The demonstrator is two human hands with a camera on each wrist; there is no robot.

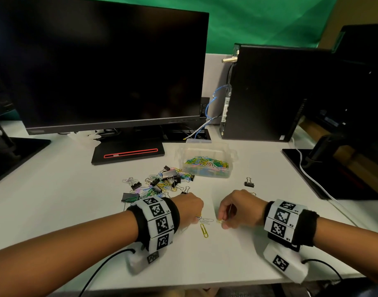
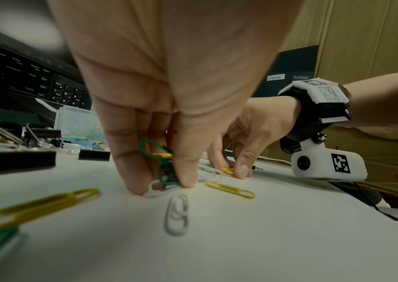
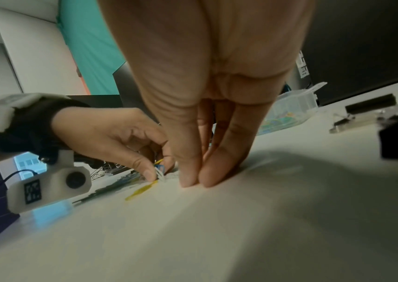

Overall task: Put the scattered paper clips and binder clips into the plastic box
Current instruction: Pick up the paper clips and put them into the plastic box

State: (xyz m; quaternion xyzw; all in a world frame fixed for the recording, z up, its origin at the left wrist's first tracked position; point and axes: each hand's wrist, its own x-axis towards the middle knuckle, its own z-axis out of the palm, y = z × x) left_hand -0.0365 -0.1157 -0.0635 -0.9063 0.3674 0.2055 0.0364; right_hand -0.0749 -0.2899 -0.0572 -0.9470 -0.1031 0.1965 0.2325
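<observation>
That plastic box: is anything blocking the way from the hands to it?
Nothing visible does. The plastic box stands open, with bare table between it and the hands. The clip pile lies off to the left, and one binder clip off to the right.

Two hands work at the desk — the left hand (image 1: pixel 189 207) and the right hand (image 1: pixel 240 207). One clear plastic box (image 1: pixel 207 160) stands there, its paper clips too many to count. One mixed pile of clips (image 1: pixel 162 182) lies left of it — uncountable too. One binder clip (image 1: pixel 249 182) sits alone. One yellow paper clip (image 1: pixel 204 230) lies between the hands, one monitor (image 1: pixel 102 67) and one computer tower (image 1: pixel 267 93) behind.
</observation>
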